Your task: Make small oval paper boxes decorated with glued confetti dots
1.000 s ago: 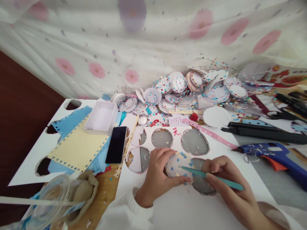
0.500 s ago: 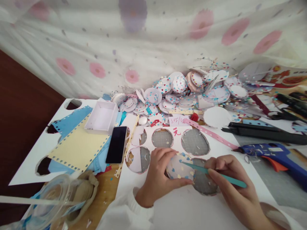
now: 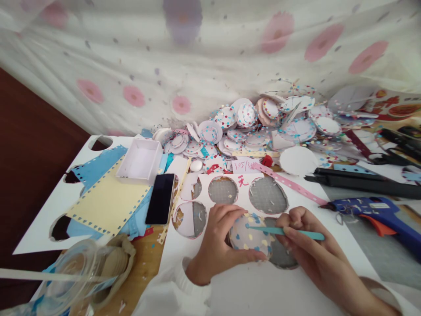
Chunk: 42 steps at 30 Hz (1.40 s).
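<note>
Between the thumb and fingers of my left hand [image 3: 219,241] is a round white paper disc [image 3: 253,241] dotted with small blue and yellow hearts. That hand is closed around the disc's left side. My right hand [image 3: 305,245] pinches slim teal tweezers [image 3: 276,230], whose pointed tip is over the upper left part of the disc. Contact between tip and paper cannot be made out. Under both hands lies a white sheet [image 3: 244,195] with large round holes cut in it, and a grey mat shows through them.
A heap of decorated paper discs [image 3: 243,136] runs along the back. To the left are a phone [image 3: 160,198], a white box [image 3: 140,162], yellow paper [image 3: 108,202] and a clear plastic cup [image 3: 70,272]. A blue glue gun [image 3: 365,208] lies at right.
My right hand has shifted slightly left, and the tweezers lie more level, with the tip a little lower on the disc. The disc has tilted, showing more of its hearts.
</note>
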Motion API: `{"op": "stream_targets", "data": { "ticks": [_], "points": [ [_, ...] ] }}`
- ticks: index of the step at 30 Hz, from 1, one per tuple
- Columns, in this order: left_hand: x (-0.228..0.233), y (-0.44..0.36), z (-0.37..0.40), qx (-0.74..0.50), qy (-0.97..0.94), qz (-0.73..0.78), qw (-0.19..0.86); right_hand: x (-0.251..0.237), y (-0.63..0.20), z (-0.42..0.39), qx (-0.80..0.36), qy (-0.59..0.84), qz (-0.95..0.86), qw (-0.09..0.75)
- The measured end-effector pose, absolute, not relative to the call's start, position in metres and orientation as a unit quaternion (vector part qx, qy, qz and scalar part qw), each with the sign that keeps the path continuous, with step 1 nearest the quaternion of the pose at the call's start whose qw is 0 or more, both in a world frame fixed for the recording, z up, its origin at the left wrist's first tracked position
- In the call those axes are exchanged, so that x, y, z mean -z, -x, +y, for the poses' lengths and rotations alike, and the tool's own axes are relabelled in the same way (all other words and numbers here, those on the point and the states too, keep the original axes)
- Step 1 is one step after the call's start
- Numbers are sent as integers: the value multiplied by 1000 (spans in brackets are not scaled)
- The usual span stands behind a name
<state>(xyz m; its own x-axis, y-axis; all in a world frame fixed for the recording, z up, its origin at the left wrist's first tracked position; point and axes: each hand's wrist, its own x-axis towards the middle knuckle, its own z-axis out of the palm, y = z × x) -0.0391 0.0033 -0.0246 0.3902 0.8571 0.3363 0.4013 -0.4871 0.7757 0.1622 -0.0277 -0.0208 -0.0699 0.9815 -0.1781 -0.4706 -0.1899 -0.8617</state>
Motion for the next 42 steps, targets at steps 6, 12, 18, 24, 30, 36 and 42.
{"op": "stream_targets", "data": {
  "ticks": [6,12,18,24,30,36,42],
  "points": [
    [24,38,4,-380,-784,392,294,23,-161,-29,-671,399,-323,535],
    [25,38,4,-376,-789,399,275,28,-163,-31,-671,406,-348,514],
    [25,36,4,-377,-794,404,254,26,-163,-32,-664,415,-356,509],
    [25,36,4,-373,-797,413,235,26,-162,-33,-656,420,-374,503],
    [25,36,3,-369,-792,423,240,21,-163,-38,-583,434,-432,535],
    [24,35,3,-372,-782,434,250,22,-163,-39,-569,426,-438,550],
    [26,37,3,-374,-772,441,265,26,-165,-39,-577,419,-401,576]
  ]
}}
